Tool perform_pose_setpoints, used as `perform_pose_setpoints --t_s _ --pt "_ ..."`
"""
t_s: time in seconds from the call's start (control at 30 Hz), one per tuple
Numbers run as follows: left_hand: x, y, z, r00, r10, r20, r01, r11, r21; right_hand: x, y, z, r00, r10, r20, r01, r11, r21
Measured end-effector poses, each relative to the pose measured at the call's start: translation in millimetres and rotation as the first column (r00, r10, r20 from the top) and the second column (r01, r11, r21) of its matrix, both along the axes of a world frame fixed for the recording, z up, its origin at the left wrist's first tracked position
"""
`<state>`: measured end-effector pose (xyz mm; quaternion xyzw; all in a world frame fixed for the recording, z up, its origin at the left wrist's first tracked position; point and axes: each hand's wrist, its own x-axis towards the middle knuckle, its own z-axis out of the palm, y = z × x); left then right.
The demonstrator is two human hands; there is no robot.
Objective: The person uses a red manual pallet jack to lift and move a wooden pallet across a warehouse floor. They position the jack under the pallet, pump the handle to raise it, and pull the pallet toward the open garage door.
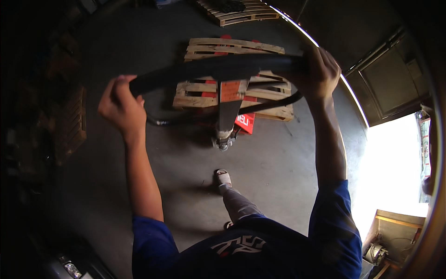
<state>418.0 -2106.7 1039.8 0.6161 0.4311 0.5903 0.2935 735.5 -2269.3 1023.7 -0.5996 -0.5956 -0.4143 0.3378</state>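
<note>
The black loop handle (186,69) of a pallet jack stretches across in front of me, close to the camera. My left hand (121,104) is wrapped round its left end, and my right hand (323,72) grips its right end. From the handle's middle a dark shaft (227,111) with an orange label runs down to the jack's base. The red body (245,123) of the jack shows beside the shaft. Beyond it, a wooden pallet (274,111) lies over the red forks, partly hidden behind the handle.
Another wooden pallet (251,14) with something dark on it lies at the far end. More pallets (76,125) lean in shadow on the left. Bright light comes through a doorway (390,162) on the right, near a wooden crate (399,228). My foot (223,177) is on the grey floor.
</note>
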Motion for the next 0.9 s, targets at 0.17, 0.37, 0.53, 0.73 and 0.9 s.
perform_pose_setpoints --t_s 0.17,0.37,0.53,0.73,0.9 --pt "17.2 53.2 -18.3 0.999 -0.021 0.025 0.018 0.992 0.128 -0.8 30.8 -8.2 0.995 -0.102 0.006 0.101 0.993 0.052" --pt "51.2 109.1 -32.2 0.996 -0.070 -0.055 0.084 0.949 0.305 4.0 46.8 4.0 0.981 -0.190 -0.040 0.193 0.978 0.075" --pt "5.0 47.9 -54.9 0.948 -0.314 0.042 0.315 0.949 -0.017 -27.2 -6.3 -33.0 0.935 -0.300 -0.189 0.273 0.949 -0.154" --pt "-115.6 -47.5 -70.1 0.857 -0.515 -0.001 0.514 0.857 -0.033 -152.8 -125.0 -33.4 0.960 -0.198 -0.199 0.168 0.973 -0.159" --pt "-214.9 -122.0 -90.4 0.803 -0.592 -0.077 0.596 0.801 0.057 -271.6 -216.3 -54.0 0.926 -0.253 -0.279 0.153 0.930 -0.334"
